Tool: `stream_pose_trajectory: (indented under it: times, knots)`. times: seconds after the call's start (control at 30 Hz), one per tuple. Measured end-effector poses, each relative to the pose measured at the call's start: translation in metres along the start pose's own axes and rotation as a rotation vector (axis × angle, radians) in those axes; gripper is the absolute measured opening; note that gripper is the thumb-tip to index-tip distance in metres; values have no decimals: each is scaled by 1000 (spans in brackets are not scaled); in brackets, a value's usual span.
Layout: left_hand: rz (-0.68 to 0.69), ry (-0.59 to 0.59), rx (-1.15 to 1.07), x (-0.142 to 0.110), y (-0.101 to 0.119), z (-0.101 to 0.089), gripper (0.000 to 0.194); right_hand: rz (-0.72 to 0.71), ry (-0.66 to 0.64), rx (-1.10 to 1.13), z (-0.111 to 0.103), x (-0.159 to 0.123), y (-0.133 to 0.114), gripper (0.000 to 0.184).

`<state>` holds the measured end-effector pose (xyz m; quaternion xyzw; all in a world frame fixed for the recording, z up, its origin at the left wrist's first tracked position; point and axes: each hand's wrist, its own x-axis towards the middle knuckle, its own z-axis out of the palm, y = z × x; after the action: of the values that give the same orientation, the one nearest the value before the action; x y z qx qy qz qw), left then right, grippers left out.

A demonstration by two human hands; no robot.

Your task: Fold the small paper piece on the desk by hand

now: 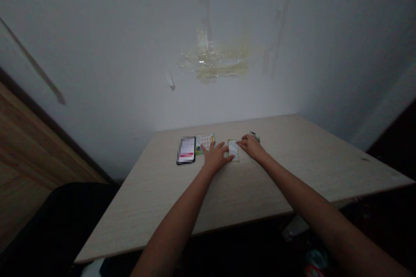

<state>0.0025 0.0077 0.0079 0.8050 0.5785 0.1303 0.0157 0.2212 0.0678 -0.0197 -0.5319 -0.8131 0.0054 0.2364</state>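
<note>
A small, pale printed card lies on the table between my two hands. My left hand is open, its fingers spread over the table, with the thumb at the card's lower part and other fingertips by a larger, colourful printed sheet. My right hand is closed, its fingertips pinched together at the card's upper right edge. Just beyond the right knuckles is a small dark and greenish item, partly hidden by that hand. The print is too small to read.
A phone with a lit, blurred screen lies left of the sheet. The pale wooden table meets a wall bearing clear and yellowed tape. A dark shape stands at the left, beside wooden panelling.
</note>
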Motion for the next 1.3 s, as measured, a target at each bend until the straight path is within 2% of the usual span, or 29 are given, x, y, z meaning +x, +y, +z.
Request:
stream_pose_trajectory:
  times: [0.63,1.03,1.3]
  knots:
    - [26,13,6,-1,-1,1,41,58,-23,-224,-1,-2,-16,36]
    - [91,17,4,-4,4,0,42,-1,42,-78,0,-7,-8,34]
    - [126,35,3,-5,4,1,42,-57,102,255,4,-12,1,17]
